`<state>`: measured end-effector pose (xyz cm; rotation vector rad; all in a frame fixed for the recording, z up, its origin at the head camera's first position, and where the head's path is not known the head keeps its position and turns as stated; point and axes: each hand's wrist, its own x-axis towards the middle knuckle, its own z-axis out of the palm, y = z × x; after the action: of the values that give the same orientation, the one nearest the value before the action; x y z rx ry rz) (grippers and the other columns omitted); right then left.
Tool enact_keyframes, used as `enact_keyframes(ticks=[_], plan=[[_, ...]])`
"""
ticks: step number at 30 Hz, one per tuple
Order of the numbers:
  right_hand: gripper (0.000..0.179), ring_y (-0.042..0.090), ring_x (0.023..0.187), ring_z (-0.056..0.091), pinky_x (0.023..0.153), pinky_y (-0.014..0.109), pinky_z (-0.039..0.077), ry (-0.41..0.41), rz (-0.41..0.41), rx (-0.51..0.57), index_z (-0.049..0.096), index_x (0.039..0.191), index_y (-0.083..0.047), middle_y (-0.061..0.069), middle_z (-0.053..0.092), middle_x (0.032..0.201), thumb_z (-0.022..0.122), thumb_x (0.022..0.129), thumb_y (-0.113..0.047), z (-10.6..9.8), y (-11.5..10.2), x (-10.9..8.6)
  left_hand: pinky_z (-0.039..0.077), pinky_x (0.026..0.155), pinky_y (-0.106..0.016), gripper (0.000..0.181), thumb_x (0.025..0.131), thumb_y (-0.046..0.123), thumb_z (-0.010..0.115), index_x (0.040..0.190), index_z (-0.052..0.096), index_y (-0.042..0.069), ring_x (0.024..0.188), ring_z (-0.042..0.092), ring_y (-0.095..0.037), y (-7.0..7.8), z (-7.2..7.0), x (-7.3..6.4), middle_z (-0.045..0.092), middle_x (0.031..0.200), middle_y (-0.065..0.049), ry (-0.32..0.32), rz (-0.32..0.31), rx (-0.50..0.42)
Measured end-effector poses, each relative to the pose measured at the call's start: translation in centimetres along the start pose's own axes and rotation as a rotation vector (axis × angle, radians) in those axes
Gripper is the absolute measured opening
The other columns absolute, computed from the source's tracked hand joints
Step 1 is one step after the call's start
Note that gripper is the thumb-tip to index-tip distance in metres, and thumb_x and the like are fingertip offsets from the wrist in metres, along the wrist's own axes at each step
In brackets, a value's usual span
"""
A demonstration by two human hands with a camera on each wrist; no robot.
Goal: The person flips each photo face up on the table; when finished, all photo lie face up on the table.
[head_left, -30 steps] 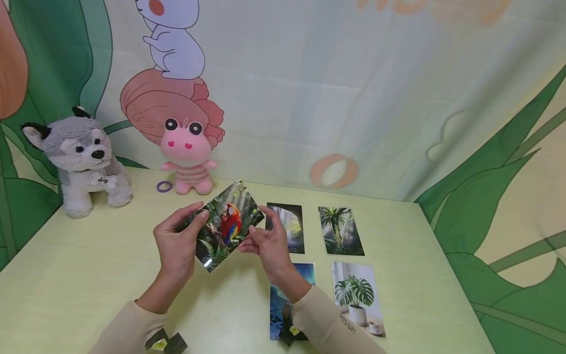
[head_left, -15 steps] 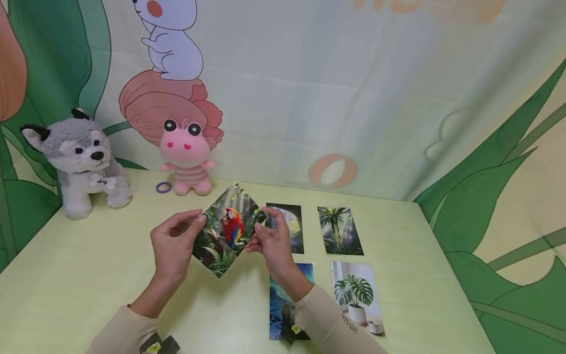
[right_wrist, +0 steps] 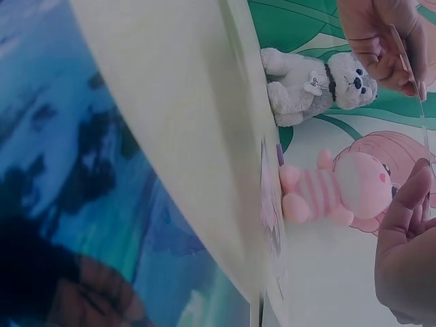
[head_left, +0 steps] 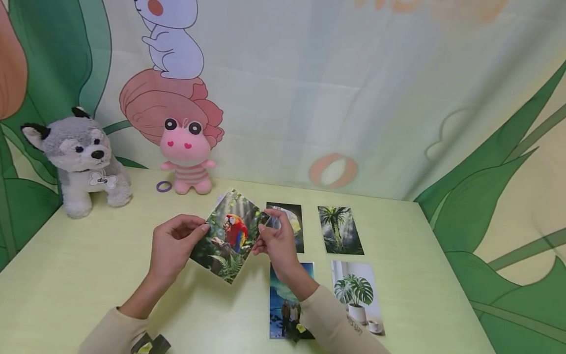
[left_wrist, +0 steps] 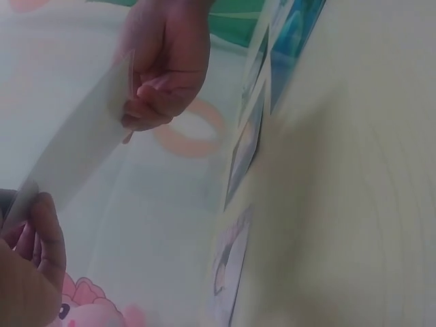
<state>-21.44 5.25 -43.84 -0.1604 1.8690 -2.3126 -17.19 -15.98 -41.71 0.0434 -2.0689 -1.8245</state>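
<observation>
A photo of a red parrot (head_left: 230,241) is held tilted above the table, one corner towards the back. My left hand (head_left: 177,246) pinches its left edge, thumb on the picture side. At the right edge, my right hand (head_left: 279,241) pinches it between thumb and fingers. In the left wrist view the photo's pale back (left_wrist: 82,139) spans the two hands. The right wrist view has it nearly edge-on. Behind my right hand lies a dark photo (head_left: 295,228), partly covered. Below it is a blue photo with standing figures (head_left: 283,290), partly under my right forearm.
Further right lie a photo of a hanging plant (head_left: 340,230) and a photo of a potted monstera (head_left: 357,297). Another picture (left_wrist: 231,272) lies behind the held photo. A plush husky (head_left: 90,162), a pink plush toy (head_left: 190,157) and a purple ring (head_left: 164,187) stand along the back.
The parrot photo has turned between my hands and come slightly lower. My right hand has shifted a little right and down; my left hand has also lowered slightly. Both keep their grip.
</observation>
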Motion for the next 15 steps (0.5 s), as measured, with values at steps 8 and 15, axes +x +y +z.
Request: enact_keyframes(ticks=[8, 15], plan=[[0.039, 0.013, 0.054, 0.059, 0.056, 0.026, 0.055, -0.012, 0.006, -0.032, 0.042, 0.14, -0.012, -0.001, 0.057, 0.062, 0.049, 0.103, -0.002, -0.3, -0.1, 0.0, 0.052, 0.072, -0.016, 0.023, 0.091, 0.004, 0.071, 0.113, 0.072, -0.003, 0.076, 0.062, -0.002, 0.2, -0.5, 0.3, 0.065, 0.081, 0.003, -0.159, 0.0, 0.093], [0.039, 0.014, 0.054, 0.059, 0.055, 0.027, 0.054, -0.06, 0.022, -0.052, 0.042, 0.139, -0.011, 0.002, 0.057, 0.062, 0.048, 0.102, 0.0, -0.8, -0.1, 0.0, 0.043, 0.054, -0.019, 0.038, 0.092, -0.002, 0.066, 0.13, 0.064, -0.002, 0.061, 0.054, -0.004, 0.3, -1.3, 0.6, 0.065, 0.114, -0.026, -0.327, -0.021, 0.142]])
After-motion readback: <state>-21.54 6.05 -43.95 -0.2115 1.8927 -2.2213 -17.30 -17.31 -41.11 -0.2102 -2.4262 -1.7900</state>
